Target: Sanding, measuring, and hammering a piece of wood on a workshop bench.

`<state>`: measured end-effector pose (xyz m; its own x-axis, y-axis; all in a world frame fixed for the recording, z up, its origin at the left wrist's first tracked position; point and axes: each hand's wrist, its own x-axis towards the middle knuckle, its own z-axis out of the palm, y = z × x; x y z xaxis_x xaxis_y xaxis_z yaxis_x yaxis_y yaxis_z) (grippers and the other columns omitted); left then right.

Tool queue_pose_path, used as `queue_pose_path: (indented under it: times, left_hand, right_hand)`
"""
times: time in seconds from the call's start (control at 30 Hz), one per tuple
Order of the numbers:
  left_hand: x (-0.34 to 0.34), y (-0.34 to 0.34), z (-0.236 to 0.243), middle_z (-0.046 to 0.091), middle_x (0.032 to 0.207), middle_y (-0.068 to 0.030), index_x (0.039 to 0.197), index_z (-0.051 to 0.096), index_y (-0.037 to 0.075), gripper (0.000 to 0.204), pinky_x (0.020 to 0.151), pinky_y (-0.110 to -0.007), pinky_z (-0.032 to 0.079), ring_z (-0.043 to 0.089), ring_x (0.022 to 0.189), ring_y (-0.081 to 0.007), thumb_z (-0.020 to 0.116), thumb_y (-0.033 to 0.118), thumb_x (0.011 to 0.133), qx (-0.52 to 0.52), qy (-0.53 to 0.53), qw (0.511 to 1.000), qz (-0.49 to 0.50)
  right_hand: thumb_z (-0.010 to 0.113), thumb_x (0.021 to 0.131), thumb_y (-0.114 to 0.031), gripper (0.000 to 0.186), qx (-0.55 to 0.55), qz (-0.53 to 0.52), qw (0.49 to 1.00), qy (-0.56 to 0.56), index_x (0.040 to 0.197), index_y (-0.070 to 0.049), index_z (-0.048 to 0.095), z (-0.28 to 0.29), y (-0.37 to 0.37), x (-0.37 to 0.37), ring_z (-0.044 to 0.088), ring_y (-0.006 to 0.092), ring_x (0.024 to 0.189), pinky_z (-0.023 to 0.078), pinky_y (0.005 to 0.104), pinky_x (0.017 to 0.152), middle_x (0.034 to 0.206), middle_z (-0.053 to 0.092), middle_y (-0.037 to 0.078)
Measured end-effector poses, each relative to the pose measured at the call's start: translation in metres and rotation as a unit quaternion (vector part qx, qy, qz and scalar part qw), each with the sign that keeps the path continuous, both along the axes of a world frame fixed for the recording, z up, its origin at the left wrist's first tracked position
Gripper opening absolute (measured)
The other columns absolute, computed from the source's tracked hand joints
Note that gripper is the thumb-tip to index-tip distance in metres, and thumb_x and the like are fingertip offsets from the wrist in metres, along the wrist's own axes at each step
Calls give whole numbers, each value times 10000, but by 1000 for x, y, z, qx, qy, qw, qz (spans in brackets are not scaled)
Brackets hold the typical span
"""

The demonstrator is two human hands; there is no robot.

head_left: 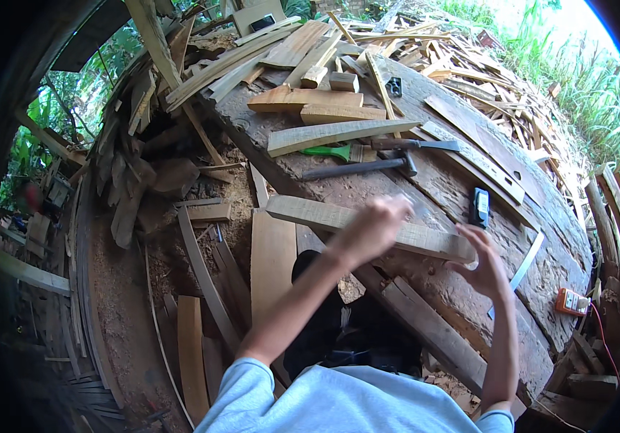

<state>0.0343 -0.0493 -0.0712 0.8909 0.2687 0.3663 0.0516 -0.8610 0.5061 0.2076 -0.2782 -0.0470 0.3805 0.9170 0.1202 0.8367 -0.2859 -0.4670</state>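
Far left: wood stack [36, 303] fades into the dark lens rim; separate pieces hard to make out. Left of centre, upright pale board [272, 249], lower part hidden behind the left forearm. Green-handled brush [328, 151] partly covered by a tapered wood piece [339, 136]. Squared wooden bar [425, 239] lies aslant at the near edge of the table [433, 191], middle hidden by the left hand [388, 216]. Metal strip [528, 263] passes behind the right forearm, only its ends clear. Orange meter [572, 302] at far right; its red lead runs down into shadow.

Hands: left blurred, fingers curled in, over the bar's middle; cannot tell whether it grips the bar or anything small. Right hand [485, 261] wide, thumb and fingers spread about the bar's right end; contact uncertain. Dark handheld device [479, 208] just beyond its fingertips.
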Motion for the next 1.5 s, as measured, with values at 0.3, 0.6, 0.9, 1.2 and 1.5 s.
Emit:
queue_pose_path:
  times: [0.3, 0.6, 0.9, 1.2, 1.5]
  left_hand:
    - [-5, -66, -39, 629, 1383, -144, 1320, 618, 21, 410, 1207, -497, 366, 588, 1316, -269, 520, -55, 930, 103, -40, 994, -18]
    - [-9, -53, -37, 690, 1267, -186, 1250, 672, -19, 336, 1166, -474, 420, 661, 1207, -307, 626, 178, 981, 84, -59, 991, 86]
    - [-52, -10, -24, 746, 1143, -143, 1063, 769, 58, 179, 1099, -460, 482, 732, 1071, -288, 623, 72, 959, 19, -30, 994, 106]
    - [23, -88, -51, 734, 1158, -161, 1129, 760, 93, 208, 1215, -509, 319, 697, 1148, -287, 660, 76, 947, -31, -106, 994, -1]
    - [-80, 40, -26, 762, 1131, -75, 1065, 776, 88, 181, 1203, -678, 170, 737, 1035, -262, 626, 149, 984, 91, -92, 935, 330]
  right_hand:
    - [894, 712, -163, 620, 110, -50, 992, 37, 1271, -113, 632, -54, 0, 3, 561, 323, 1127, 415, 431, 1032, 1177, 625, 103]
    - [894, 701, -164, 596, 111, -40, 990, 80, 1230, -88, 632, -54, 9, 3, 556, 340, 1124, 455, 440, 1006, 1157, 630, 113]
    - [897, 709, -165, 582, 119, -37, 989, 85, 1222, -88, 633, -54, -1, 8, 569, 334, 1122, 473, 435, 989, 1153, 631, 103]
    - [868, 745, -173, 591, 107, -32, 991, 79, 1252, -77, 581, -54, 8, 3, 537, 367, 1159, 457, 446, 1013, 1204, 588, 139]
    - [858, 757, -195, 576, 95, -30, 993, 61, 1228, -61, 556, -56, 7, 3, 530, 363, 1123, 446, 453, 996, 1197, 577, 139]
